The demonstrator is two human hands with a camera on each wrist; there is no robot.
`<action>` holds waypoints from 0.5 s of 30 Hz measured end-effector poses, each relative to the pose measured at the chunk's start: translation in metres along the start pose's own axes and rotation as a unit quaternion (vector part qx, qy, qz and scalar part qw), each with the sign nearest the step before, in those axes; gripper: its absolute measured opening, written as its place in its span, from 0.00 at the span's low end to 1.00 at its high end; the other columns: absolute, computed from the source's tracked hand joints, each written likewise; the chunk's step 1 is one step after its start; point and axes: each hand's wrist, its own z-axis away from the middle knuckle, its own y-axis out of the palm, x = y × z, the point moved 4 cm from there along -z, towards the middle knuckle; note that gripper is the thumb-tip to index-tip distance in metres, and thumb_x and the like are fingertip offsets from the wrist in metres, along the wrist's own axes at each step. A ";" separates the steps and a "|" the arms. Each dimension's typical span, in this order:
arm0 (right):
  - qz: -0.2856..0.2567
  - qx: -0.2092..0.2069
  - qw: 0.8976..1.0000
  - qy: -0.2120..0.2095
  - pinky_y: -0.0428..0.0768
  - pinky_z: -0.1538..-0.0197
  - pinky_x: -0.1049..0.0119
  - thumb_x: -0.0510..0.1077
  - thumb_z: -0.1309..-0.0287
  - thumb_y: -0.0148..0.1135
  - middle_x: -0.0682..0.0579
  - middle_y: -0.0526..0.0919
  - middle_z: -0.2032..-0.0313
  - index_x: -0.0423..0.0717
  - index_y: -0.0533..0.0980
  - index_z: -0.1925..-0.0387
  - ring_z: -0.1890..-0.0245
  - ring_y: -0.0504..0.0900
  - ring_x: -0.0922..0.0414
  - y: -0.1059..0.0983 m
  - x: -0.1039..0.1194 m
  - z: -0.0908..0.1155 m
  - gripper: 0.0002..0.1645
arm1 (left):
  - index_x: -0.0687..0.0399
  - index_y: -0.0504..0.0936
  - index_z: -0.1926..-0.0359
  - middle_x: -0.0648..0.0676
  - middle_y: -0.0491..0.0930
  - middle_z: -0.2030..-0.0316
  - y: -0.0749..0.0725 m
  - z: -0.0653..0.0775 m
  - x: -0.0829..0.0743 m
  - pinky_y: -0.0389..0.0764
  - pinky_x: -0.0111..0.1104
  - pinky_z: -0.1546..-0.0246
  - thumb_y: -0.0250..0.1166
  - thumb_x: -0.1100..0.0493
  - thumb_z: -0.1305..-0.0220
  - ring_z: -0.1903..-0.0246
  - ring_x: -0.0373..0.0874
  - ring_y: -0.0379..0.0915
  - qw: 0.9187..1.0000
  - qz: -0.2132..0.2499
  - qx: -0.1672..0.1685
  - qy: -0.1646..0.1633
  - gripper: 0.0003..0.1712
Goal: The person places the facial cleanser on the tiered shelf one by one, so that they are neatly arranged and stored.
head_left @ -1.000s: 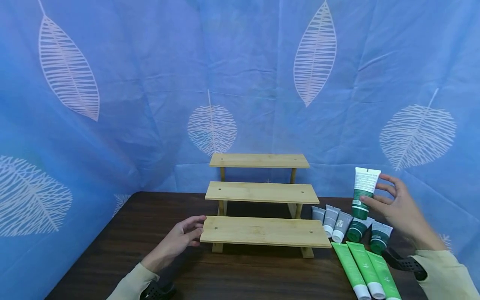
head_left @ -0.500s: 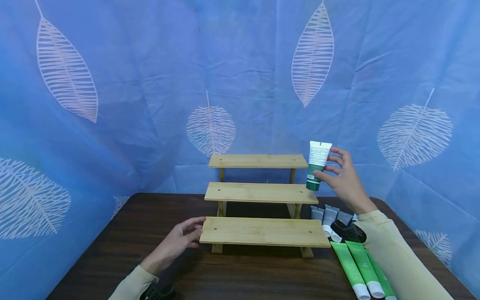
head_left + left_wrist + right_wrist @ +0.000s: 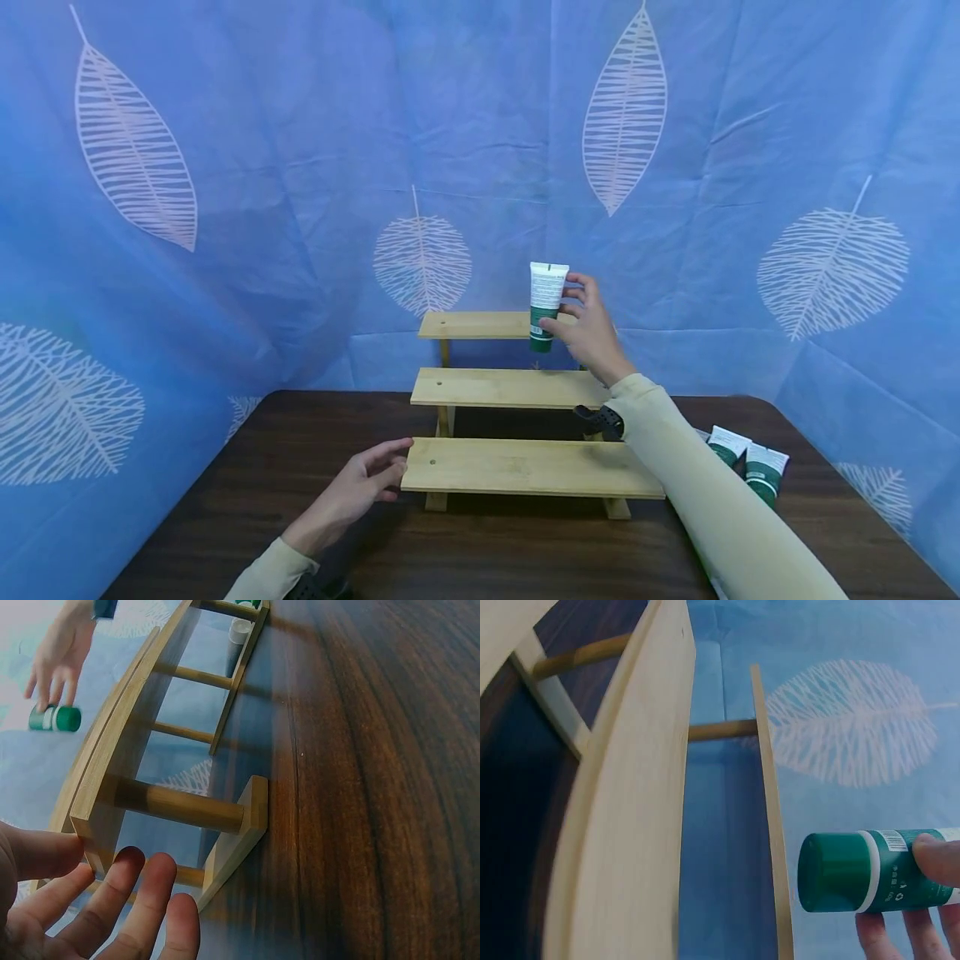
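A white and dark green squeeze tube (image 3: 546,304), cap down, is pinched between the thumb and fingers of my right hand (image 3: 591,329). It hangs in front of the top tier of a three-tier wooden stand (image 3: 517,465); the right wrist view shows its green cap (image 3: 832,871) apart from the boards. My left hand (image 3: 356,487) is at the left end of the lowest board (image 3: 480,463). In the left wrist view its thumb and index finger pinch that board's end, the other fingers spread below.
Two more white and green tubes (image 3: 765,471) lie on the dark wooden table (image 3: 330,421) right of the stand. My right forearm (image 3: 720,492) hides most of what lies there. A blue leaf-patterned cloth (image 3: 495,150) hangs behind.
My right hand has carried the white and green tube left and upward, from above the tubes at the right to the top tier. My left hand has stayed at the lowest board.
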 end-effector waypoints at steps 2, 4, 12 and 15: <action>-0.005 0.002 1.000 -0.005 0.74 0.38 0.40 0.34 0.34 0.66 0.41 0.65 0.31 0.51 0.48 0.22 0.33 0.71 0.42 0.012 0.003 -0.007 0.49 | 0.59 0.70 0.28 0.60 0.78 0.48 0.000 0.000 0.000 0.82 0.49 0.51 0.60 0.59 0.24 0.51 0.49 0.78 1.000 0.002 0.003 0.001 0.27; -0.011 0.001 1.000 -0.010 0.73 0.37 0.40 0.34 0.35 0.67 0.42 0.66 0.31 0.51 0.49 0.22 0.33 0.72 0.43 0.023 0.006 -0.013 0.49 | 0.59 0.70 0.28 0.60 0.78 0.48 0.000 0.001 0.001 0.82 0.48 0.52 0.60 0.59 0.24 0.51 0.49 0.78 1.000 0.002 0.004 0.003 0.27; -0.011 -0.003 0.999 -0.044 0.74 0.36 0.43 0.33 0.35 0.66 0.42 0.68 0.33 0.49 0.52 0.23 0.35 0.74 0.43 0.069 0.018 -0.038 0.46 | 0.59 0.71 0.28 0.59 0.79 0.48 -0.002 -0.001 0.001 0.82 0.46 0.53 0.61 0.58 0.25 0.54 0.47 0.78 1.000 -0.006 0.003 0.005 0.28; -0.007 -0.001 0.999 -0.054 0.75 0.37 0.44 0.32 0.35 0.66 0.42 0.69 0.34 0.48 0.54 0.24 0.36 0.75 0.43 0.084 0.023 -0.043 0.45 | 0.59 0.70 0.28 0.59 0.79 0.48 -0.002 -0.001 0.001 0.82 0.45 0.53 0.61 0.57 0.25 0.54 0.47 0.78 1.000 -0.004 0.007 0.003 0.28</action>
